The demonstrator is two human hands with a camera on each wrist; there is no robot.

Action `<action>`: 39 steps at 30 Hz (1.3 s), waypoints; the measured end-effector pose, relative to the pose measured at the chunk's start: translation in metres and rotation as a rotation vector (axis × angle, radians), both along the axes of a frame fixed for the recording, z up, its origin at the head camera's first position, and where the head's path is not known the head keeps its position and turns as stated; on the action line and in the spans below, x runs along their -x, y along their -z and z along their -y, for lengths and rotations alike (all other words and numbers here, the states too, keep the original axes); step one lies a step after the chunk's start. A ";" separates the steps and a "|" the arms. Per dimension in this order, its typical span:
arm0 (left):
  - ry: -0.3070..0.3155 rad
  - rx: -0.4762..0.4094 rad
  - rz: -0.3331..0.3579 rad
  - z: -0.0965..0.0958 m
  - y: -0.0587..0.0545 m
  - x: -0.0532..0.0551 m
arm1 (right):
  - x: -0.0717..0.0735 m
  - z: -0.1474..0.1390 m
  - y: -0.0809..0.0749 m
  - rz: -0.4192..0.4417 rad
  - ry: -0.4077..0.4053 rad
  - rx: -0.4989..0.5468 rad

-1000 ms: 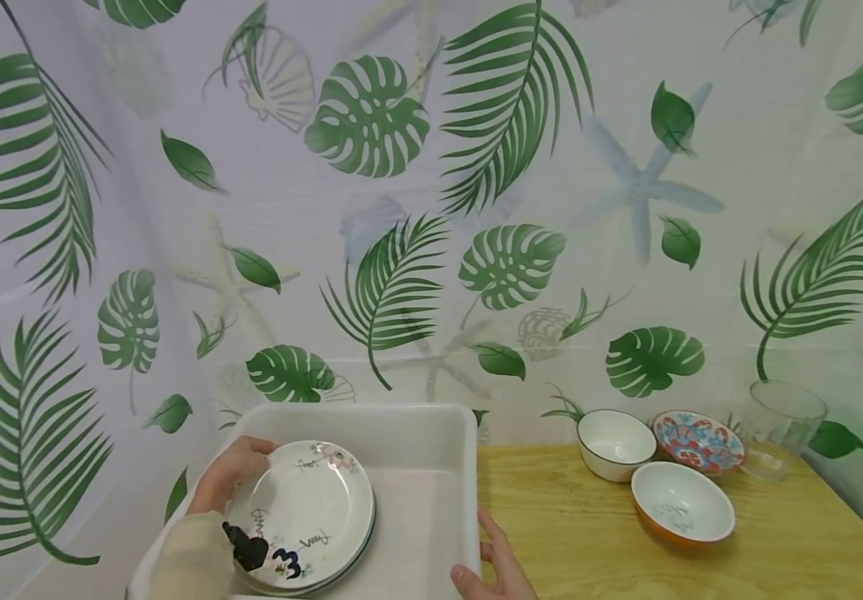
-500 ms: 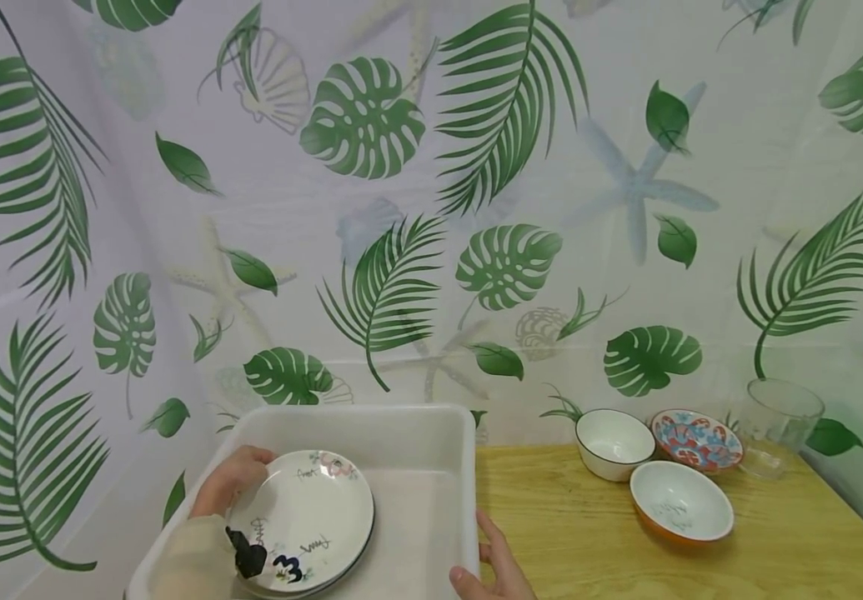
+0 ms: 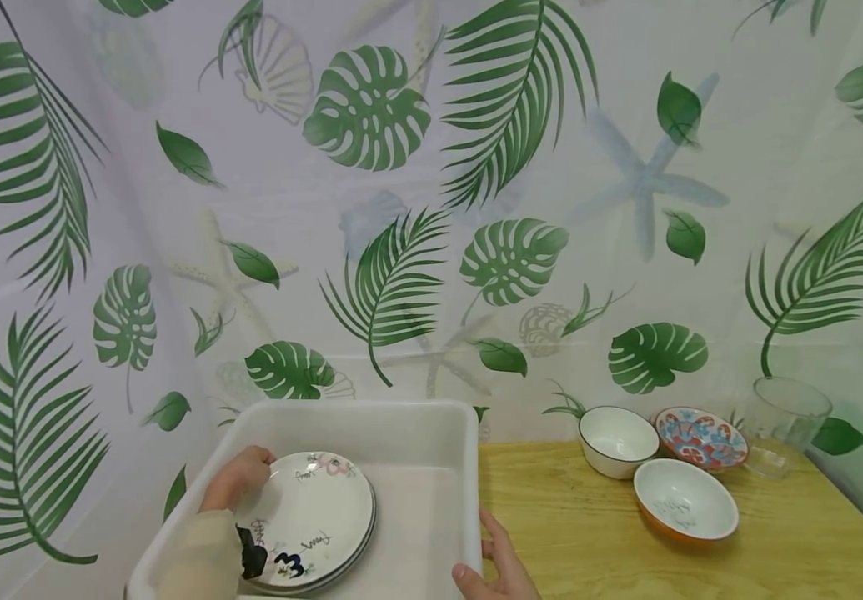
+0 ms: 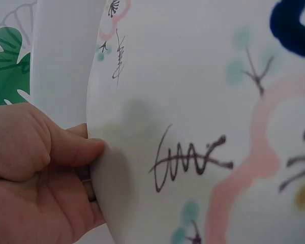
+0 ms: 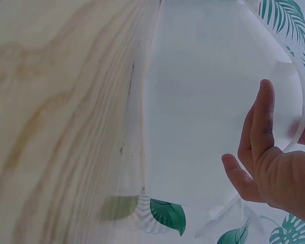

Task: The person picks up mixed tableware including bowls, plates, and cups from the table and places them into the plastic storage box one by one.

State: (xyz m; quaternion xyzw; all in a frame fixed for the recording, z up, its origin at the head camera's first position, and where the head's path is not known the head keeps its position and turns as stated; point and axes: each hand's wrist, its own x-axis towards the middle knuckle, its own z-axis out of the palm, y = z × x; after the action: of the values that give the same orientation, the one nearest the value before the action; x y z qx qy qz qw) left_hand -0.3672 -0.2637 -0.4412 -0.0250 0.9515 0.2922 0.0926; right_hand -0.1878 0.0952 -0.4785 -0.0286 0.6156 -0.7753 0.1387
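In the white tub (image 3: 416,517), a round white plate (image 3: 318,512) with pink flowers, dark squiggles and a dark blue mark lies on top of other plates. Their rims show below its right edge. My left hand (image 3: 239,477) pinches the top plate's left rim. In the left wrist view, the thumb (image 4: 96,149) lies over that rim, with the fingers partly hidden beneath. My right hand (image 3: 502,567) grips the tub's right wall. Its fingers (image 5: 264,112) lie along the outside, and the thumb hooks over the rim.
Right of the tub, a wooden table carries a white bowl with a dark rim (image 3: 619,442), a red-and-blue patterned bowl (image 3: 701,437), an orange-sided bowl (image 3: 686,500) and a clear glass container (image 3: 784,429). A leaf-print curtain (image 3: 431,208) hangs close behind.
The top plate's far edge has come down and towards me, with my left hand still at its rim. My right hand stays on the tub wall. The view shifts slightly.
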 end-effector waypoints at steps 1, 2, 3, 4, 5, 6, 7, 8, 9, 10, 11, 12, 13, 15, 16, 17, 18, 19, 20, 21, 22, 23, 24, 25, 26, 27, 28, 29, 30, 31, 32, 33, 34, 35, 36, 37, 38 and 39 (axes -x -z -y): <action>-0.001 0.016 0.000 0.000 0.000 0.000 | 0.000 0.000 -0.001 0.005 0.000 0.003; 0.003 0.029 -0.004 0.000 0.000 0.000 | 0.000 0.000 -0.001 0.008 0.000 0.006; 0.001 0.038 -0.006 0.000 0.000 0.000 | 0.000 0.000 -0.002 0.011 0.000 0.011; 0.000 0.048 -0.008 0.000 0.000 0.000 | -0.001 0.000 -0.002 0.011 0.000 0.014; 0.000 0.056 -0.010 0.000 0.000 0.000 | -0.001 0.000 -0.002 0.011 0.000 0.018; 0.003 0.063 -0.015 0.000 0.000 -0.001 | -0.001 0.000 -0.002 0.005 -0.001 0.018; 0.005 0.068 -0.017 0.000 0.001 -0.001 | -0.001 0.000 -0.002 0.006 0.000 0.020; 0.007 0.067 -0.017 0.000 0.001 -0.001 | -0.001 0.001 -0.002 0.002 0.000 0.020; 0.006 0.065 -0.014 0.000 0.002 -0.002 | -0.001 0.001 -0.002 0.003 0.001 0.021; 0.008 0.064 -0.010 0.000 0.003 -0.002 | -0.001 0.001 -0.002 0.003 0.001 0.022; 0.007 0.059 -0.004 0.000 0.003 -0.002 | -0.001 0.001 -0.002 0.005 0.002 0.025; 0.005 0.054 0.002 0.000 0.004 -0.003 | -0.001 0.001 -0.002 0.008 0.003 0.025; 0.007 0.051 0.006 0.000 0.004 -0.003 | -0.001 0.001 -0.002 0.012 0.003 0.025; 0.011 0.049 0.010 0.000 0.005 -0.004 | -0.001 0.000 -0.001 0.013 0.000 0.023; 0.016 0.053 0.008 0.000 0.005 -0.004 | -0.001 0.000 -0.001 0.009 -0.002 0.021; 0.020 0.056 0.005 0.000 0.005 -0.005 | 0.000 0.000 0.000 0.008 -0.004 0.019; 0.024 0.060 -0.001 -0.001 0.005 -0.005 | 0.000 0.000 0.001 0.005 -0.005 0.014; 0.028 0.066 -0.007 -0.001 0.005 -0.006 | 0.001 0.000 0.002 0.001 -0.005 0.012; 0.028 0.070 -0.012 -0.001 0.005 -0.006 | 0.002 0.000 0.002 0.000 -0.005 0.009; 0.029 0.075 -0.015 -0.002 0.004 -0.007 | 0.002 0.000 0.003 -0.003 -0.005 0.005; 0.027 0.078 -0.016 -0.002 0.004 -0.007 | 0.002 0.000 0.003 -0.003 -0.004 0.003; 0.025 0.081 -0.019 -0.002 0.005 -0.008 | 0.002 0.000 0.003 0.000 -0.002 0.000; 0.025 0.085 -0.022 -0.002 0.005 -0.008 | 0.002 0.000 0.003 -0.002 -0.002 -0.003; 0.021 0.086 -0.021 -0.002 0.006 -0.009 | 0.002 0.000 0.003 -0.003 -0.002 -0.004; 0.014 0.085 -0.019 -0.002 0.007 -0.009 | 0.002 0.000 0.003 -0.003 -0.001 -0.005; 0.014 0.091 -0.023 -0.002 0.007 -0.009 | 0.002 0.000 0.003 -0.005 -0.001 -0.007; 0.016 0.098 -0.028 -0.003 0.008 -0.009 | 0.002 0.000 0.003 -0.008 -0.001 -0.008; 0.020 0.109 -0.038 -0.003 0.008 -0.009 | 0.002 0.000 0.004 -0.010 0.001 -0.010; 0.022 0.118 -0.044 -0.004 0.009 -0.009 | 0.002 0.000 0.004 -0.014 0.002 -0.010; 0.023 0.128 -0.052 -0.004 0.009 -0.009 | 0.002 0.000 0.004 -0.013 0.002 -0.009; 0.026 0.139 -0.060 -0.004 0.009 -0.008 | 0.002 0.000 0.004 -0.014 0.003 -0.009; 0.030 0.150 -0.067 -0.005 0.009 -0.008 | 0.002 0.000 0.004 -0.015 0.004 -0.009; 0.029 0.157 -0.070 -0.005 0.009 -0.008 | 0.002 -0.001 0.004 -0.018 0.003 -0.007; 0.028 0.162 -0.072 -0.005 0.009 -0.007 | 0.003 -0.001 0.004 -0.020 0.002 -0.005; 0.026 0.164 -0.073 -0.005 0.008 -0.007 | 0.003 -0.001 0.004 -0.019 0.000 -0.002; 0.028 0.168 -0.076 -0.006 0.008 -0.006 | 0.003 -0.001 0.004 -0.021 0.000 -0.002; 0.035 0.175 -0.082 -0.006 0.008 -0.005 | 0.003 -0.001 0.004 -0.023 0.000 -0.002; 0.046 0.185 -0.092 -0.006 0.008 -0.005 | 0.003 -0.001 0.004 -0.023 0.000 -0.001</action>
State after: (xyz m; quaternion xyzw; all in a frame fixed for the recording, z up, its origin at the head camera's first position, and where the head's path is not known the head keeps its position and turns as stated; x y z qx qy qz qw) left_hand -0.3625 -0.2581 -0.4488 0.0017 0.9780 0.2016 0.0528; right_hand -0.1906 0.0962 -0.4820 -0.0373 0.6176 -0.7744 0.1318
